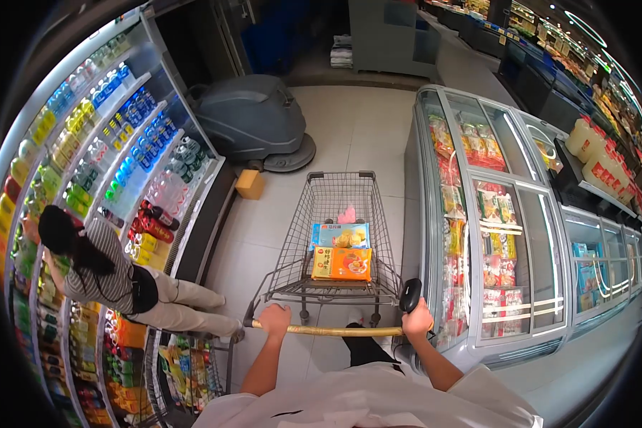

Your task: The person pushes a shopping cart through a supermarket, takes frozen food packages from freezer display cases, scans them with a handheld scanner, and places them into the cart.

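Observation:
My left hand [274,319] is closed round the left end of the yellow handlebar [342,331] of a wire shopping cart [285,260]. Round the handlebar's right end, my right hand [417,319] is wrapped, just below a black oval device [410,294]. Inside the cart lie an orange-and-yellow package [341,264], a blue package [341,236] behind it, and a small pink item [347,215] farther back.
A person [118,274] stands left at the lit drinks shelves [132,171], near a second cart [189,378]. A grey floor machine [253,118] and a cardboard box [250,184] are ahead on the left. Glass-doored freezers [492,235] line the right.

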A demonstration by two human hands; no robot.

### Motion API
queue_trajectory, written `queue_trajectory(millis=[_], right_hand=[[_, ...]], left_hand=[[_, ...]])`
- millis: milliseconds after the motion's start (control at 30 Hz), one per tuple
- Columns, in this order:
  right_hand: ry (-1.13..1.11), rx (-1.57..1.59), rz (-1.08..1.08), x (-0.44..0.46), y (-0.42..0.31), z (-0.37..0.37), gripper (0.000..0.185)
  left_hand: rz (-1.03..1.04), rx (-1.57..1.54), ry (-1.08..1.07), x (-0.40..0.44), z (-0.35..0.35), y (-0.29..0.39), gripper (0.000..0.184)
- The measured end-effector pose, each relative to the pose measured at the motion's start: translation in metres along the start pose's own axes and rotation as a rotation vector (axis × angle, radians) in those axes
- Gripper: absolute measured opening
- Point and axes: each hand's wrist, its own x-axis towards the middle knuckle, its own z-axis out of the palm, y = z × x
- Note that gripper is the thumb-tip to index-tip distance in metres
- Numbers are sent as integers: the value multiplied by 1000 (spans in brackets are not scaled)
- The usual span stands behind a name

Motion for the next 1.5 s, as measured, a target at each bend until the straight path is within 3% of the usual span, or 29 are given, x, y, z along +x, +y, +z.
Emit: queue_trajectory(millis=[267,467,1200,1500], right_hand=[[45,79,106,179,-23,41,43],[158,16,66,312,-53,71,43],[99,-26,225,767,-196,181,41],[142,0,183,976,-236,212,37]], left_hand=[[72,-23,10,134,-14,128,37],[93,-99,34,233,-22,226,35],[313,-2,-57,671,-63,557,37],[250,31,-73,819,-99,722,40]])
